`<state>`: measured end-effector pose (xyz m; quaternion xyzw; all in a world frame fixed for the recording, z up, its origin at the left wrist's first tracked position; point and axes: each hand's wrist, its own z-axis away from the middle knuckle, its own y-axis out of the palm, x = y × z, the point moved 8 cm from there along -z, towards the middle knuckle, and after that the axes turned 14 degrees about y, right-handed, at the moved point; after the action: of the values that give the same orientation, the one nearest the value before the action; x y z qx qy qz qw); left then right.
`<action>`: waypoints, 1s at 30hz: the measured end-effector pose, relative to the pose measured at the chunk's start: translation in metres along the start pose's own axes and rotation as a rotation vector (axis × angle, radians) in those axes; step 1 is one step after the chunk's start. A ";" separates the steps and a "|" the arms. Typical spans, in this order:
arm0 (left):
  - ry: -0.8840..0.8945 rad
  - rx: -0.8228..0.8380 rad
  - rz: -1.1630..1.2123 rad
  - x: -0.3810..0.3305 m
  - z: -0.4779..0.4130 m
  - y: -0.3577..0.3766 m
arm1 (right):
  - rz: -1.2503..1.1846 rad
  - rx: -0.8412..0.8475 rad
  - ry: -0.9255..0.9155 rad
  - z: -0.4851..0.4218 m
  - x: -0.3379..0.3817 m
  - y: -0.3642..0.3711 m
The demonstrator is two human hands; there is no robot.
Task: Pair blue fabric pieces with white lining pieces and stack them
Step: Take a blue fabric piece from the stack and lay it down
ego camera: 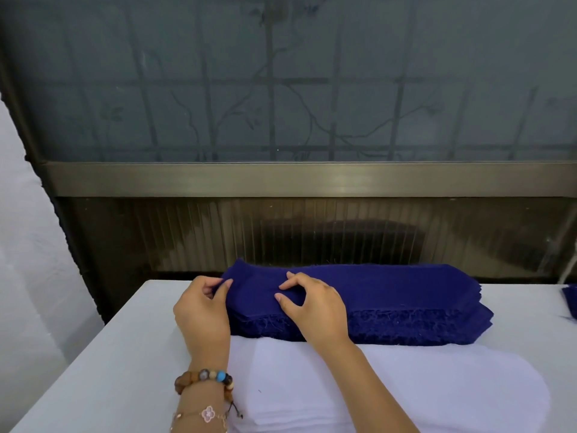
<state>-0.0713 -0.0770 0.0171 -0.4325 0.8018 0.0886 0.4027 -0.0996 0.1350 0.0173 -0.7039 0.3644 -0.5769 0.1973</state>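
A thick stack of dark blue fabric pieces (390,301) lies across the far side of the white table (125,354). In front of it, nearer me, lies a stack of white lining pieces (390,392) with a rounded right end. My left hand (203,310) pinches the left corner of the top blue piece between thumb and fingers. My right hand (312,304) rests on top of the blue stack near its left end, fingers curled with the tips touching the top piece.
Another bit of blue fabric (570,300) shows at the table's right edge. A dark ribbed panel and a metal window frame (312,179) rise directly behind the table. A white wall stands at the left.
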 end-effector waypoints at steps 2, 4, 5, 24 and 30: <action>0.013 -0.011 -0.045 0.000 -0.002 -0.003 | -0.003 0.008 0.000 0.000 0.001 0.000; 0.035 -0.003 -0.093 0.000 -0.003 -0.003 | -0.006 0.014 0.001 0.000 0.001 0.000; 0.052 0.008 -0.105 -0.001 -0.003 -0.002 | -0.009 0.014 0.005 0.000 0.001 -0.001; -0.168 -0.070 0.486 0.021 -0.002 0.002 | -0.054 0.274 0.112 -0.037 -0.010 -0.003; -0.245 0.005 0.509 0.031 0.003 0.015 | -0.149 0.396 0.262 -0.053 -0.040 -0.023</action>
<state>-0.0908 -0.0854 -0.0101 -0.2025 0.8301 0.2366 0.4625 -0.1468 0.1874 0.0204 -0.5956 0.2139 -0.7364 0.2393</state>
